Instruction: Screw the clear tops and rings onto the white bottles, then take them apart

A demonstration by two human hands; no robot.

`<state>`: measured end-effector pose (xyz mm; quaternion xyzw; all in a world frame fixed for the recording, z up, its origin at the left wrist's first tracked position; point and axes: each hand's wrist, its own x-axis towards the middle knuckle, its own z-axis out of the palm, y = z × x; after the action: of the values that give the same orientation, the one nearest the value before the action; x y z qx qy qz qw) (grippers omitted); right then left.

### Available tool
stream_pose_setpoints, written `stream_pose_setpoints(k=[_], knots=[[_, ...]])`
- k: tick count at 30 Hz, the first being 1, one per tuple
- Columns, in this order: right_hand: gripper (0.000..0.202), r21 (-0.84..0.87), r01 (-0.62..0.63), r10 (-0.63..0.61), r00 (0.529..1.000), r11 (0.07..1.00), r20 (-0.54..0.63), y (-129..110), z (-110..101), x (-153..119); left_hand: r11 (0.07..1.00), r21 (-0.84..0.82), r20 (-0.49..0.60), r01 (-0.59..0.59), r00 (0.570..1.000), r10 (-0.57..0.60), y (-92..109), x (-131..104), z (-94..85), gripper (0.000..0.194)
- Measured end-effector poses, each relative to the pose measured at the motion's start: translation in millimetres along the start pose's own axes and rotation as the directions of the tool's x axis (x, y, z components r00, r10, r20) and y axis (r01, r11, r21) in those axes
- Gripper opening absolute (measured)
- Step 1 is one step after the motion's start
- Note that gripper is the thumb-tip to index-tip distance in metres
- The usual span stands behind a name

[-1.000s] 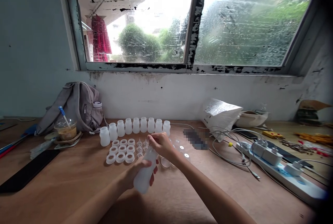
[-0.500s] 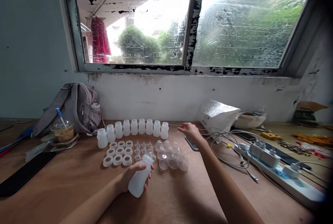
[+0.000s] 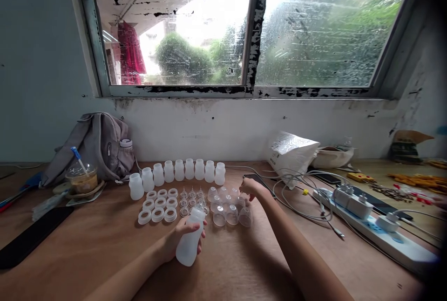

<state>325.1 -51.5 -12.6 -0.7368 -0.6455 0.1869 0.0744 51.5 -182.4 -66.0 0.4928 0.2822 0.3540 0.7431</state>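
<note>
My left hand is wrapped round a frosted, open-topped baby bottle, tilted with its neck up and to the right. My right hand is at the right edge of the clear dome caps, its fingers bent down and drawn together. Whatever those fingertips hold, if anything, cannot be made out. Between the hands and the wall lie white collar rings in rows and, beside them, clear nipples. The held bottle covers part of the nearest nipples.
Several frosted bottles stand in a curved row at the back. Left are a backpack, a drink cup and a black slab. Right lie a phone, tangled cables, a white bag and a power strip.
My right hand has moved down and toward me, from beside the phone to the caps' right edge. My left hand still holds the bottle, now slightly more upright. The view has shifted slightly.
</note>
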Motion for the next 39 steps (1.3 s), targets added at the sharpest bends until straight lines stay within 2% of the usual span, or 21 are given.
stream_pose_setpoints(k=[3,5,8,9,10,11,12,14,15,17,19,21,23,26,29,32,34,36,38,39], knots=[[0.019,-0.017,0.056,-0.057,0.996,0.998,-0.075,-9.1,-7.5,-9.5,0.997,0.058,-0.069,-0.053,0.996,0.057,1.4,0.5,2.9,0.036],[0.024,-0.015,0.133,-0.134,0.981,0.991,-0.138,-21.0,-13.9,-19.8,0.978,0.159,-0.144,-0.136,0.977,0.159,2.9,1.2,4.5,0.036],[0.030,0.051,0.355,-0.347,0.930,0.933,-0.125,-48.6,-16.3,-43.4,0.898,0.361,-0.262,-0.252,0.896,0.358,5.2,3.3,4.0,0.034],[0.034,0.153,0.503,-0.504,0.863,0.851,-0.034,-59.5,-13.2,-52.8,0.865,0.423,-0.290,-0.270,0.864,0.411,5.8,4.3,2.8,0.034],[0.039,0.250,0.592,-0.624,0.778,0.766,0.071,-70.5,-7.8,-62.5,0.835,0.477,-0.311,-0.273,0.837,0.451,6.2,5.4,1.3,0.035],[0.044,0.313,0.629,-0.691,0.708,0.712,0.146,-81.1,-0.1,-71.9,0.808,0.527,-0.323,-0.264,0.817,0.477,6.3,6.5,-0.4,0.037],[0.046,0.327,0.652,-0.721,0.674,0.684,0.162,-90.9,9.4,-80.5,0.782,0.572,-0.331,-0.248,0.802,0.496,6.3,7.8,-2.3,0.041],[0.044,0.245,0.706,-0.738,0.672,0.665,0.068,-106.9,31.1,-94.3,0.741,0.639,-0.350,-0.209,0.778,0.521,5.3,10.5,-6.1,0.046],[0.042,0.186,0.722,-0.733,0.680,0.666,-0.013,-112.9,41.7,-99.2,0.730,0.656,-0.363,-0.191,0.768,0.527,4.4,11.9,-7.9,0.047],[0.041,0.055,0.686,-0.661,0.716,0.725,-0.224,-120.6,59.2,-105.5,0.733,0.659,-0.388,-0.169,0.758,0.524,1.9,14.6,-10.8,0.046],[0.039,-0.022,0.632,-0.595,0.717,0.775,-0.364,-124.2,69.4,-108.5,0.751,0.639,-0.399,-0.169,0.761,0.511,-0.5,16.4,-12.3,0.043],[0.038,-0.031,0.601,-0.553,0.713,0.799,-0.431,-125.4,72.2,-109.7,0.762,0.625,-0.390,-0.168,0.779,0.491,-1.5,16.5,-11.8,0.036],[0.038,0.013,0.610,-0.538,0.710,0.793,-0.455,-125.9,70.2,-110.2,0.775,0.612,-0.366,-0.155,0.813,0.452,-0.2,14.6,-9.0,0.025],[0.041,0.107,0.669,-0.559,0.688,0.735,-0.463,-126.7,64.8,-110.3,0.835,0.538,-0.319,-0.116,0.889,0.329,6.5,9.5,-2.8,0.013],[0.042,0.196,0.711,-0.574,0.673,0.675,-0.466,-127.4,62.5,-109.0,0.906,0.405,-0.229,-0.122,0.946,0.230,14.1,4.4,0.0,0.009],[0.043,0.312,0.717,-0.575,0.690,0.623,-0.440,-127.8,62.8,-108.4,0.975,0.196,-0.091,-0.102,0.988,0.121,16.7,0.8,-3.0,0.012],[0.041,0.435,0.707,-0.594,0.706,0.558,-0.387,-128.0,61.8,-110.2,1.000,0.013,0.044,-0.027,0.999,0.026,15.4,-0.8,-5.7,0.019],[0.036,0.568,0.679,-0.643,0.700,0.464,-0.312,-128.2,58.0,-113.8,0.989,-0.146,0.194,0.029,0.981,0.000,13.6,-2.2,-6.9,0.025],[0.030,0.685,0.629,-0.714,0.663,0.368,-0.226,-128.2,51.7,-116.9,0.967,-0.251,0.302,0.042,0.953,0.037,12.9,-3.5,-6.9,0.028],[0.028,0.728,0.601,-0.750,0.636,0.330,-0.185,-127.7,48.2,-117.3,0.961,-0.276,0.320,0.029,0.945,0.064,13.1,-4.2,-7.2,0.028]])
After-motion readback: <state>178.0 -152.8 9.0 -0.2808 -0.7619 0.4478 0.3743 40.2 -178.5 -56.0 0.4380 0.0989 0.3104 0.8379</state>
